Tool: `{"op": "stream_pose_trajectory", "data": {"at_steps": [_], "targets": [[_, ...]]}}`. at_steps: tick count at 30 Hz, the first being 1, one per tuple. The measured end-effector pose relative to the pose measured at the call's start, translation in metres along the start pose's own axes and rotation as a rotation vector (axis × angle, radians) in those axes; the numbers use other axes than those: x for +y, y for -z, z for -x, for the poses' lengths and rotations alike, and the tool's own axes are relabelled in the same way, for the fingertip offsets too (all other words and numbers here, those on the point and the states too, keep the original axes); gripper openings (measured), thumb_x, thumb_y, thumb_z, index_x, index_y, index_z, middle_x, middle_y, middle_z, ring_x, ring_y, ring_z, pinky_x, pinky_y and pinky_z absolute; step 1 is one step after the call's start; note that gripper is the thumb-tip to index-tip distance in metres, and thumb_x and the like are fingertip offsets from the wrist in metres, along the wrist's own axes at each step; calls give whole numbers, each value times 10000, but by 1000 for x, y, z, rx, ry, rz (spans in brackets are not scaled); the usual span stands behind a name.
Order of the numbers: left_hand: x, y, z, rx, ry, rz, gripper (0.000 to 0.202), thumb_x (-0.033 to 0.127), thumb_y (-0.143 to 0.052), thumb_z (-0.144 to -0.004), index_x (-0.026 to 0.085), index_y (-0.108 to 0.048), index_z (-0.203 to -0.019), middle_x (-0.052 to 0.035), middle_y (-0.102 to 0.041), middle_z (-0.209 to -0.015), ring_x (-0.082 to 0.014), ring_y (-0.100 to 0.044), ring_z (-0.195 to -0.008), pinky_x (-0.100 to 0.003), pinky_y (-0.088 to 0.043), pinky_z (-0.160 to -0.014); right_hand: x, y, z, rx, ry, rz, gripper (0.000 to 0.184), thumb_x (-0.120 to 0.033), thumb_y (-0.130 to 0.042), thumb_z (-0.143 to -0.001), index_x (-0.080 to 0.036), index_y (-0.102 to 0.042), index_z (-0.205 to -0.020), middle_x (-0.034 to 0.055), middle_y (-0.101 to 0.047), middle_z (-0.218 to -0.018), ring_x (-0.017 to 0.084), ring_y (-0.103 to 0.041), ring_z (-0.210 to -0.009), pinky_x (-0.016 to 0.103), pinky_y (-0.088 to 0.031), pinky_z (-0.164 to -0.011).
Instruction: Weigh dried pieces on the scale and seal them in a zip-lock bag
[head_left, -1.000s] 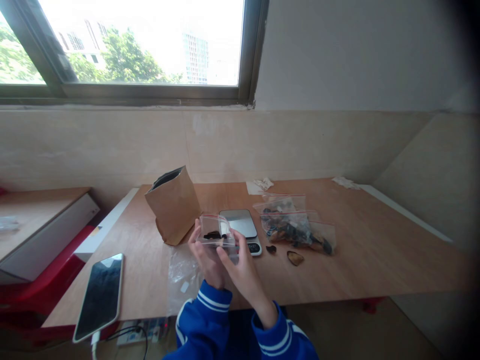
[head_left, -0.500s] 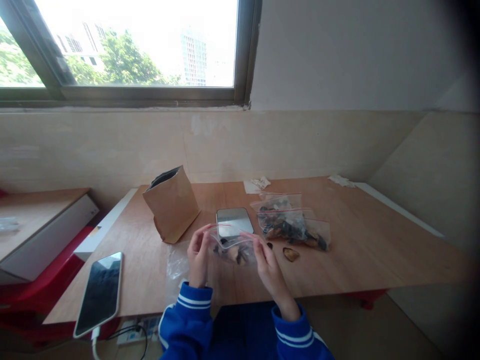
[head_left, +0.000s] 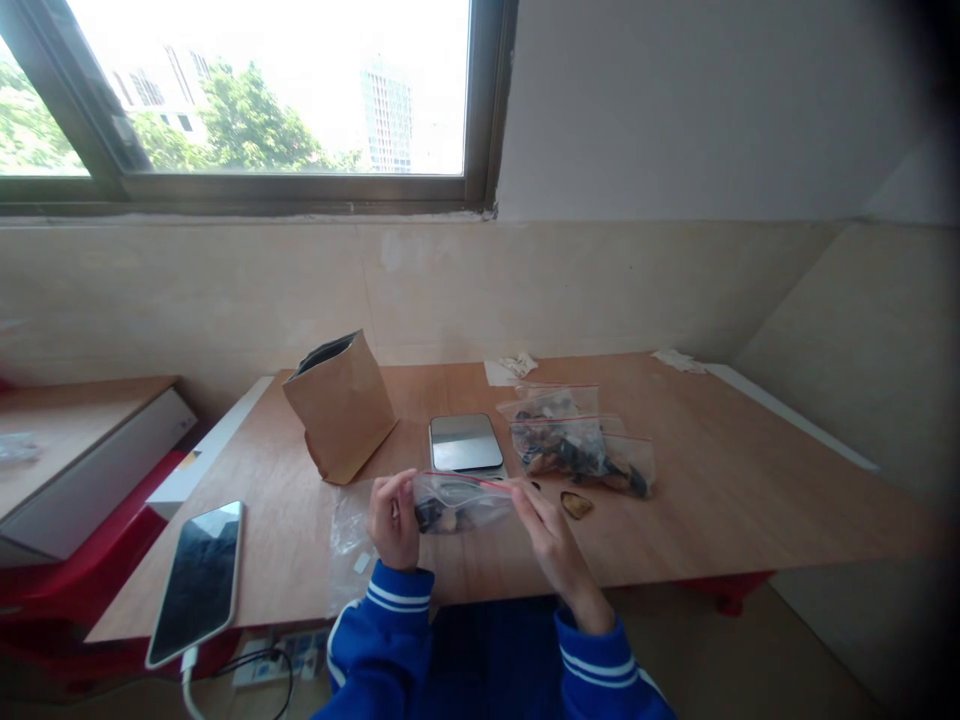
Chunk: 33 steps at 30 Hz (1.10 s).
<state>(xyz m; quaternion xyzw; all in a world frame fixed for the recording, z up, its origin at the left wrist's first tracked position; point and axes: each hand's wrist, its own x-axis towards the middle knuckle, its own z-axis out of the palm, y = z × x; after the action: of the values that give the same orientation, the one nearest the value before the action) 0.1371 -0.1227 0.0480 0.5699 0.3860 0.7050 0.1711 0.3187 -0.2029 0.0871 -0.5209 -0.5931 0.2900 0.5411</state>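
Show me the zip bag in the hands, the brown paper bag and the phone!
zip bag (head_left: 461, 505), head view, clear middle of the bag
brown paper bag (head_left: 341, 420), head view, front panel
phone (head_left: 195, 585), head view, dark screen

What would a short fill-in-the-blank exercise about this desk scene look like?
The left hand and right hand pinch a clear zip bag with a ____ seal strip.
The paper bag is ____.
The phone lies to the ____ of the hands.

Missing words: red; brown; left.
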Motion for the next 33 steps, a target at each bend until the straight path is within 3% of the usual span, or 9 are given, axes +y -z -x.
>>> {"op": "stream_pose_trajectory", "data": {"at_steps": [3,9,14,16,21,24,29,33], "targets": [[2,0,-2,-3,31,28,188,348,-590,-838,200,-686,-903,-15,-625,-761,-112,-536,-600,-238,-424,-565,5,-2,0,47,-1,-20,430,-463,-356,-956,-207,-673,-1092,81,-672,-1095,239,-594,-1062,359,-449,-942],[13,-2,-5,-67,354,134,248,409,-644,-785,176,-710,-839,-39,-688,-823,-163,-606,-744,-258,-468,-661,27,-18,-2,329,-108,-69,473,-551,-383,-916,-179,-674,-931,88,-713,-887,229,-652,-840,330,-498,-771],[0,5,-5,-44,537,223,319,470,-641,-770,155,-695,-776,-3,-630,-606,-120,-538,-561,-238,-435,-557,40,-15,-1,501,-165,-62,500,-600,-384,-890,-185,-613,-730,74,-686,-713,207,-629,-659,316,-491,-675],[-5,8,-5,-79,558,235,328,478,-645,-765,153,-688,-785,-14,-643,-636,-117,-541,-568,-238,-441,-564,45,-11,-1,554,-156,-52,509,-612,-373,-888,-199,-571,-666,54,-656,-632,203,-620,-631,322,-487,-692],[-5,7,2,-331,612,243,448,544,-488,-849,159,-694,-951,-94,-694,-966,-182,-625,-835,-291,-490,-720,59,-15,-1,503,-147,-58,532,-634,-385,-871,-200,-593,-645,62,-674,-632,216,-630,-654,324,-490,-699],[-3,4,10,-429,627,279,374,484,-516,-856,158,-669,-960,-80,-692,-946,-198,-626,-899,-305,-481,-808,68,-21,0,511,-169,-82,542,-648,-401,-856,-187,-654,-723,92,-713,-742,239,-652,-739,334,-495,-732],[-5,1,15,-408,569,200,268,406,-566,-844,163,-643,-927,-52,-684,-896,-186,-619,-882,-285,-464,-815,78,-19,2,337,-196,-196,599,-628,-319,-896,-176,-706,-966,118,-715,-1015,267,-630,-1023,375,-457,-932],[-5,2,14,-368,593,209,281,403,-591,-824,167,-624,-972,-57,-688,-899,-180,-634,-835,-280,-477,-763,76,-12,2,235,-147,-149,478,-564,-439,-887,-206,-652,-1122,91,-689,-1105,262,-612,-1068,370,-457,-933]]}}
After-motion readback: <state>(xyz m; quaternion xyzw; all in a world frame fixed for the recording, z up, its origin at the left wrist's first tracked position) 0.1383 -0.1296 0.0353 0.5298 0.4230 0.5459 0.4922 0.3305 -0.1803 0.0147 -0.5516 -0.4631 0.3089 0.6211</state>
